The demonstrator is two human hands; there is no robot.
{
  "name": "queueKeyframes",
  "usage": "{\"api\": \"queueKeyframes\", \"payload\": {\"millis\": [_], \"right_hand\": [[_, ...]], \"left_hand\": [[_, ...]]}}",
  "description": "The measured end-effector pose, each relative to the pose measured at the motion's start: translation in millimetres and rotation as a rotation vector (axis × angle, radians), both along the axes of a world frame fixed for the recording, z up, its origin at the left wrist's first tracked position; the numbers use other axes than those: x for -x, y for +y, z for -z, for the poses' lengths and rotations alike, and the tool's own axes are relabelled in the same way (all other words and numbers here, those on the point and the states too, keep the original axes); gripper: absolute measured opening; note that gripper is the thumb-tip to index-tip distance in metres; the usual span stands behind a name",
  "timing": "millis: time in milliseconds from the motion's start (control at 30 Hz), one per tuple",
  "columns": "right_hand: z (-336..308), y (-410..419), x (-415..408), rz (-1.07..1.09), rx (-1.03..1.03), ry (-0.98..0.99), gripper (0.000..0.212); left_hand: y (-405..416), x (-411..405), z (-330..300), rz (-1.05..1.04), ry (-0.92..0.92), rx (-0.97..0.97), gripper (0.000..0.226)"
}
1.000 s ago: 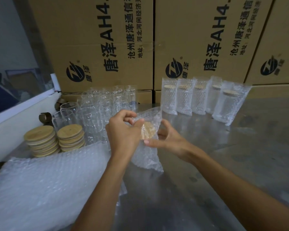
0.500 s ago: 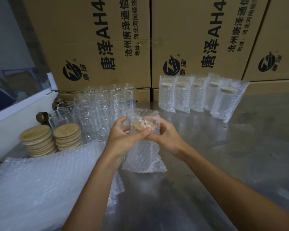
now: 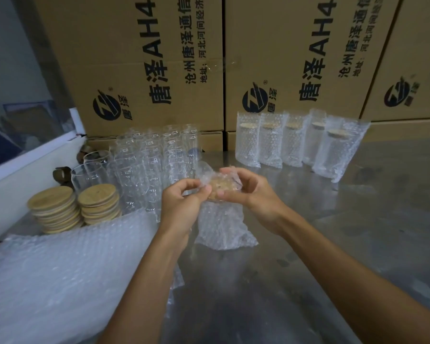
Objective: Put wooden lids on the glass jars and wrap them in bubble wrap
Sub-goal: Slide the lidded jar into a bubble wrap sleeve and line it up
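A lidded glass jar stands upright in a bubble wrap bag (image 3: 221,224) on the steel table (image 3: 358,232). Its wooden lid (image 3: 220,188) shows through the bag's open top. My left hand (image 3: 181,204) pinches the bag's top edge on the left side. My right hand (image 3: 248,192) grips the bag's top on the right, fingers curled over the lid. Several bare glass jars (image 3: 149,165) stand behind my left hand. Two stacks of wooden lids (image 3: 75,207) sit left of them. A pile of bubble wrap bags (image 3: 60,276) lies at the front left.
Several wrapped jars (image 3: 296,142) stand in a row at the back right. Large cardboard boxes (image 3: 283,58) wall off the back of the table. A white ledge (image 3: 23,165) runs along the left. Rolls of brown tape (image 3: 60,173) lie near the ledge.
The wrapped jar went from tilted toward me to upright on the table. Both hands closed in on the bag's top over the lid.
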State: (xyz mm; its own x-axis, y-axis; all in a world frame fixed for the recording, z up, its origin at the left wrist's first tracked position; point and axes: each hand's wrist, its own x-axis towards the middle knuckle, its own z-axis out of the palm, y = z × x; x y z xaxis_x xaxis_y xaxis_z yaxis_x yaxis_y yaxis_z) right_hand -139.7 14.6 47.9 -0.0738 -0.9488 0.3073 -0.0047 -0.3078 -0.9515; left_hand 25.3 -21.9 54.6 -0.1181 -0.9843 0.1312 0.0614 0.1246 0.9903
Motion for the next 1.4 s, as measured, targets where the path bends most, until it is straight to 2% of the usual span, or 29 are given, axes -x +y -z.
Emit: {"api": "queueKeyframes", "payload": {"millis": [100,133,300,367,433,533,633,700,767,800,900,1033,1167,1233,1400], "right_hand": [[-5,0,7,0.095,0.021,-0.033,0.018],[-6,-1,9,0.122,0.04,-0.028,0.011],[-7,-1,7,0.192,0.138,-0.02,0.006],[-4,3,7,0.189,0.119,-0.001,0.015],[2,8,12,0.102,0.033,0.058,0.041],[16,12,19,-0.039,-0.14,0.238,0.074],[34,10,20,-0.037,-0.228,0.415,0.097],[48,8,15,-0.009,-0.216,0.499,0.109],[58,8,12,0.033,-0.235,0.577,0.111],[61,8,11,0.051,-0.254,0.609,0.11],[60,7,9,0.063,-0.259,0.625,0.102],[39,8,11,0.074,-0.207,0.462,0.083],[26,10,15,0.074,-0.134,0.381,0.067],[28,12,15,0.049,-0.139,0.368,0.071],[54,18,16,0.042,-0.206,0.42,0.096]], "left_hand": [[1,-2,0,-0.059,0.036,0.025,0.014],[1,-2,-1,-0.074,0.051,0.03,0.015],[2,1,-2,-0.103,0.09,0.043,0.022],[2,1,-2,-0.082,0.09,0.048,0.027],[2,1,-2,-0.069,0.066,0.05,0.033],[1,1,-1,-0.032,-0.009,0.03,0.048],[5,5,-2,0.093,-0.038,-0.01,0.056],[8,8,0,0.16,-0.067,-0.01,0.071],[8,11,5,0.193,-0.156,-0.005,0.099],[9,11,6,0.202,-0.186,-0.002,0.104],[8,13,12,0.183,-0.208,0.043,0.087],[3,14,12,0.127,-0.143,0.102,0.056],[3,15,8,0.075,-0.109,0.143,0.041],[3,17,9,0.026,-0.102,0.164,0.037],[1,23,10,-0.025,-0.016,0.148,0.036]]}}
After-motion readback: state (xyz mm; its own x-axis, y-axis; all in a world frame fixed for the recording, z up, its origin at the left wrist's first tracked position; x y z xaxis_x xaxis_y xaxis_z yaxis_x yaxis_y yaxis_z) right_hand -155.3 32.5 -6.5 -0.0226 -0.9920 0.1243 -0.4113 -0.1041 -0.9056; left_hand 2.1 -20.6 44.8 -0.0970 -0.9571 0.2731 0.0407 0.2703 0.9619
